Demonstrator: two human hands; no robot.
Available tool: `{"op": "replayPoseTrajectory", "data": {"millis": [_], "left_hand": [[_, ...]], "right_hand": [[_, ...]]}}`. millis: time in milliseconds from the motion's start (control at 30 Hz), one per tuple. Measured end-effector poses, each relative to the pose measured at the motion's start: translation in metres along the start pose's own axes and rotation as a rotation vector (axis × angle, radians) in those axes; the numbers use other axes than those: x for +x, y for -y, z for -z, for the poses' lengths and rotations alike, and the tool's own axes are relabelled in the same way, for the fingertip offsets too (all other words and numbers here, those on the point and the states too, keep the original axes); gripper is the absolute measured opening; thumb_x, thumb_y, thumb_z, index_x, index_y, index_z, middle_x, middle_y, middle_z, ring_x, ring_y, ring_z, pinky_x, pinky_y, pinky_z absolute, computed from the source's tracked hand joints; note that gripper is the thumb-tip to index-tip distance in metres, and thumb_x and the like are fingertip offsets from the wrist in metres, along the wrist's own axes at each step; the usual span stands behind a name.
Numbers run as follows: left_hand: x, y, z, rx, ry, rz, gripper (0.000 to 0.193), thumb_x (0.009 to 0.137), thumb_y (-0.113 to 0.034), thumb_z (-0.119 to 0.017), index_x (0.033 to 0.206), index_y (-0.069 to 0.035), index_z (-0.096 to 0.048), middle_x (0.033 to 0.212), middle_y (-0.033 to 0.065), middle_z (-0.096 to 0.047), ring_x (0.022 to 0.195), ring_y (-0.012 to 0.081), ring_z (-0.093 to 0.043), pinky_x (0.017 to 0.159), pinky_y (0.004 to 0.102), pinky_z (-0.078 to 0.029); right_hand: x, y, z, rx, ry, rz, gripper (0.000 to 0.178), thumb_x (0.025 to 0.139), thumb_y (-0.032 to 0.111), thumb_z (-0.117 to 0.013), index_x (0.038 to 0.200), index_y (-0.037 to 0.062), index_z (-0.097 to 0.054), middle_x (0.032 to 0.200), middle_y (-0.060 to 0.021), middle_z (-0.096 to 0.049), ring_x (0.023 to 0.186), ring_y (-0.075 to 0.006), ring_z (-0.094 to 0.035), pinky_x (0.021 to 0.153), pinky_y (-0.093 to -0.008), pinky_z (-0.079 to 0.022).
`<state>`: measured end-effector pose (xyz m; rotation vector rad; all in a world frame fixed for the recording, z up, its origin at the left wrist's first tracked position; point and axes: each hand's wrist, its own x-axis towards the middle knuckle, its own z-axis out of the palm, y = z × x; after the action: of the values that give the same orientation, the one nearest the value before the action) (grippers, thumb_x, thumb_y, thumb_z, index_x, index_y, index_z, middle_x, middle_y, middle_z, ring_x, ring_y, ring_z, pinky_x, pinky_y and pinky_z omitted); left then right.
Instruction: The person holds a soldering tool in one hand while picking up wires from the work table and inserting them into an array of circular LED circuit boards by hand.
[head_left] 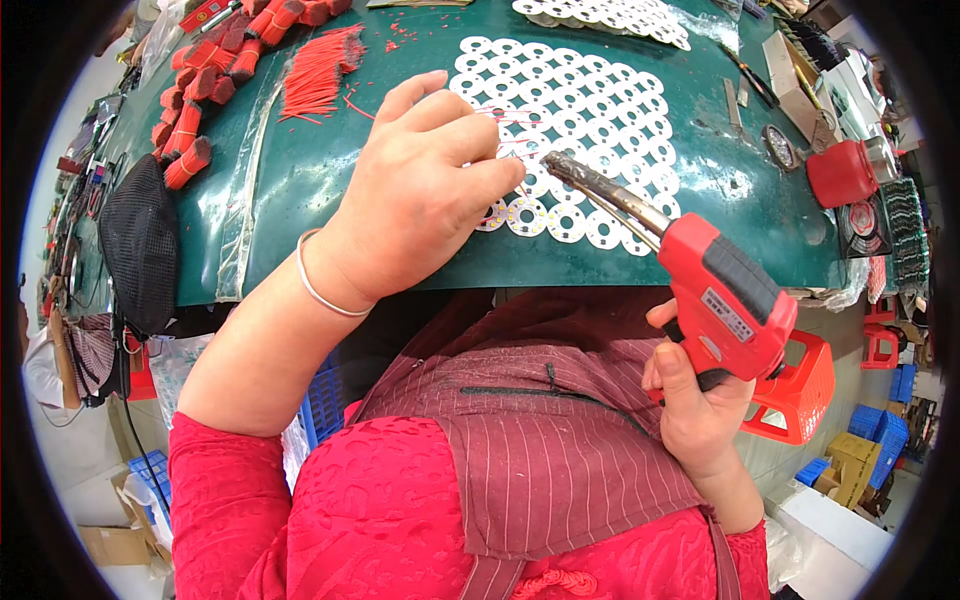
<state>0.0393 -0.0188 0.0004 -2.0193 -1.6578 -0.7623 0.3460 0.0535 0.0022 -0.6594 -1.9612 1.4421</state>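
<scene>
Gripping a red plastic soldering gun [725, 305], right hand [695, 400]; left hand [425, 190] pinches thin red wires [520, 122].

In the right hand [700, 400] the soldering gun [725, 300] has a glossy red plastic body and a dull, darkened metal barrel. By the left hand [420, 190], the sheet of white ring boards [585, 100] looks smooth and matt, with thin red wires [318, 72] beyond that hand's wrist. The green surface [300, 170] under both hands is smooth with a soft sheen. A thin pale bangle [318, 290] circles the left wrist, and a black mesh pouch [140, 245] lies far left of it.
</scene>
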Motion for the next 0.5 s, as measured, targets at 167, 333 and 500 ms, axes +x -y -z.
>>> {"op": "replayPoseTrajectory", "data": {"millis": [167,333,500], "left_hand": [[0.0,0.001,-0.002,0.022,0.033,-0.005,0.021,0.071,-0.005,-0.078,0.089,-0.016,-0.077,0.079,-0.0001,-0.058,0.086,0.0223,-0.061,0.106,0.0502,-0.046],[-0.001,0.002,-0.002,0.017,0.043,0.003,0.02,0.072,-0.005,-0.078,0.089,-0.016,-0.077,0.079,-0.0001,-0.057,0.086,0.0224,-0.061,0.107,0.05,-0.045],[0.0,0.0,-0.002,0.026,0.033,-0.002,0.019,0.073,-0.005,-0.078,0.089,-0.016,-0.077,0.079,0.0,-0.057,0.085,0.0225,-0.061,0.106,0.05,-0.046]], "right_hand": [[0.0,0.0,-0.002,0.027,-0.011,-0.014,0.04,0.102,0.004,-0.063,0.138,-0.0032,-0.05,0.12,-0.0197,-0.064,0.068,-0.0105,-0.059,0.059,-0.0281,-0.054],[-0.003,-0.004,-0.001,0.021,0.001,-0.001,0.033,0.102,0.003,-0.064,0.132,-0.0037,-0.052,0.114,-0.0172,-0.064,0.069,-0.0113,-0.059,0.059,-0.0283,-0.054],[-0.004,-0.013,0.005,-0.011,0.055,0.05,0.031,0.101,0.003,-0.064,0.13,-0.0042,-0.053,0.111,-0.0157,-0.064,0.068,-0.0117,-0.059,0.06,-0.028,-0.053]]}}
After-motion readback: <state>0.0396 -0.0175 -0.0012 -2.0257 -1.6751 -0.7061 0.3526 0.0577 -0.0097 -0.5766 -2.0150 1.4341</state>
